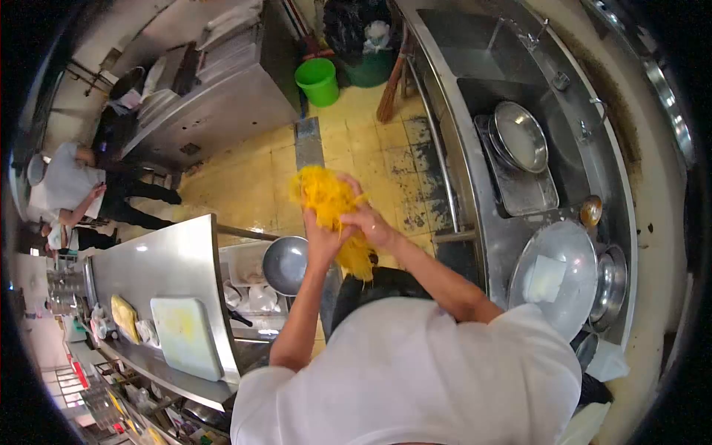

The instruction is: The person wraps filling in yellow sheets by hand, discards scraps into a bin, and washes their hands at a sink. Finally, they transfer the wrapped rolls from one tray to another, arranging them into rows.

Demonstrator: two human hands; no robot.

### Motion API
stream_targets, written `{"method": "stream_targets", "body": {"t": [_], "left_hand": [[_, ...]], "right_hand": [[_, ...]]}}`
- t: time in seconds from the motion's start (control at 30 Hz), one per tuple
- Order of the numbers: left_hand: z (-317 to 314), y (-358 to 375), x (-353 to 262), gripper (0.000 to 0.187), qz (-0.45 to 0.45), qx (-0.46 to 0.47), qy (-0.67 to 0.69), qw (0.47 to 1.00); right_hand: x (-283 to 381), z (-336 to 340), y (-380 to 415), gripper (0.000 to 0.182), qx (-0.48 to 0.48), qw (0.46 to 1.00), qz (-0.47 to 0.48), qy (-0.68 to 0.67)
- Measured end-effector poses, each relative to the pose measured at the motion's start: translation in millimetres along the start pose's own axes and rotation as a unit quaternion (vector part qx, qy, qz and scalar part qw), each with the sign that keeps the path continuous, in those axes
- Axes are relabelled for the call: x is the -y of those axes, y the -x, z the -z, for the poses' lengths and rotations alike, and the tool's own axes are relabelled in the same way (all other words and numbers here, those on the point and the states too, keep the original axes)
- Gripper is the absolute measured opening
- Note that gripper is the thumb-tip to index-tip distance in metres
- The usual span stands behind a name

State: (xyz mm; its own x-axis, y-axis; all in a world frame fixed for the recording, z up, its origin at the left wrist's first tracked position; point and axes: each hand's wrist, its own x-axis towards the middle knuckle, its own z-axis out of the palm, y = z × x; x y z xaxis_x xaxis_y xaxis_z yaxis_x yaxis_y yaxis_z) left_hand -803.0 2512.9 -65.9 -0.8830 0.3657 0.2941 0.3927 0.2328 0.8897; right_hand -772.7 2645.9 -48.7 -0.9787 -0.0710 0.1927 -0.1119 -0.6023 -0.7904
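Note:
Both my hands are closed around a large loose bundle of yellow shreds (320,191), held in front of my body above the floor. Its exact kind I cannot make out. My left hand (320,241) grips it from the left and below, with part of the fingers hidden by the strands. My right hand (369,221) presses on it from the right, fingers bent into the shreds. Some strands (356,259) hang down below the hands toward my body.
A steel table on the left bears a cutting board (185,337). A grey bowl (285,265) sits on a lower shelf. Right, a sink holds a metal bowl (521,137) and tray (530,194), near a large perforated bowl (523,259). Beyond are a green bucket (317,81), broom (391,93) and co-workers (70,178).

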Motion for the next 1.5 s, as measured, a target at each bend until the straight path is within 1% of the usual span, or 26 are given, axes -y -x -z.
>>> {"method": "stream_targets", "body": {"t": [0.1,0.17,0.23,0.27,0.4,0.5,0.6,0.67,0.7,0.77,0.8,0.83,0.93,0.97,1.03,1.1,1.13,1.17,1.23,1.27,1.3,1.33,1.37,1.4,1.43,1.5], "left_hand": [[-19,-75,29,0.087,0.006,0.051,0.037,0.998],[-29,-120,23,0.087,-0.009,0.086,0.009,0.996],[-47,-177,11,0.086,0.02,0.115,0.198,0.973],[-59,-198,36,0.085,-0.011,0.139,0.079,0.987],[-94,-291,37,0.081,-0.021,0.162,0.127,0.978],[-125,-358,58,0.074,-0.025,0.155,0.179,0.971],[-144,-411,84,0.065,0.015,0.134,0.148,0.98],[-168,-464,105,0.059,0.037,0.052,0.217,0.974],[-175,-485,104,0.059,0.036,0.066,0.211,0.975],[-177,-532,99,0.055,0.022,0.059,0.202,0.977],[-183,-557,108,0.053,-0.018,0.036,0.221,0.974],[-183,-577,111,0.053,-0.015,0.041,0.22,0.974],[-186,-651,126,0.05,0.017,0.044,0.246,0.968],[-185,-673,134,0.05,0.02,0.046,0.247,0.968],[-186,-723,147,0.051,0.092,0.038,0.223,0.97],[-197,-781,175,0.046,0.078,0.011,0.277,0.958],[-199,-814,191,0.051,0.036,0.008,0.251,0.967],[-198,-845,201,0.052,0.065,0.015,0.19,0.979],[-218,-918,242,0.054,0.086,0.023,0.254,0.963],[-234,-954,262,0.057,0.038,0.01,0.222,0.974],[-241,-976,288,0.061,0.0,-0.002,0.18,0.984],[-248,-998,322,0.061,0.016,0.003,0.181,0.983],[-265,-1027,356,0.069,-0.071,-0.015,-0.041,0.997],[-285,-1046,388,0.078,-0.152,-0.029,-0.264,0.952],[-302,-1051,418,0.078,-0.141,-0.021,-0.261,0.955],[-335,-1055,469,0.082,-0.082,0.11,-0.364,0.921]], "right_hand": [[5,38,-52,0.077,-0.047,0.997,-0.002,-0.054],[20,57,-76,0.074,-0.078,0.995,-0.013,-0.055],[47,79,-111,0.075,-0.13,0.991,0.014,-0.01],[52,92,-124,0.073,-0.15,0.988,0.029,0.003],[76,142,-188,0.072,-0.17,0.981,0.088,-0.013],[89,184,-243,0.075,-0.208,0.971,0.115,0.013],[91,223,-293,0.075,-0.248,0.965,0.075,0.031],[92,275,-342,0.073,-0.214,0.969,0.059,0.107],[93,296,-361,0.073,-0.224,0.967,0.067,0.1],[97,325,-409,0.071,-0.174,0.964,0.104,0.173],[104,335,-429,0.071,-0.178,0.961,0.08,0.194],[114,338,-446,0.071,-0.183,0.961,0.08,0.192],[142,363,-504,0.071,-0.184,0.913,0.107,0.348],[144,374,-517,0.071,-0.186,0.913,0.104,0.348],[145,401,-546,0.069,-0.183,0.909,0.116,0.356],[139,434,-573,0.065,-0.218,0.918,0.122,0.309],[135,450,-578,0.063,-0.238,0.942,0.102,0.213],[130,465,-577,0.061,-0.259,0.956,0.081,0.116],[124,488,-569,0.059,-0.307,0.937,0.055,0.159],[127,502,-566,0.057,-0.339,0.917,0.036,0.207],[124,507,-557,0.056,-0.39,0.907,-0.008,0.161],[123,510,-549,0.055,-0.438,0.89,-0.05,0.116],[115,520,-534,0.053,-0.462,0.877,-0.065,0.115],[104,525,-518,0.052,-0.486,0.863,-0.081,0.112],[103,519,-509,0.051,-0.517,0.845,-0.105,0.085],[97,510,-500,0.05,-0.564,0.815,-0.12,0.048]]}}
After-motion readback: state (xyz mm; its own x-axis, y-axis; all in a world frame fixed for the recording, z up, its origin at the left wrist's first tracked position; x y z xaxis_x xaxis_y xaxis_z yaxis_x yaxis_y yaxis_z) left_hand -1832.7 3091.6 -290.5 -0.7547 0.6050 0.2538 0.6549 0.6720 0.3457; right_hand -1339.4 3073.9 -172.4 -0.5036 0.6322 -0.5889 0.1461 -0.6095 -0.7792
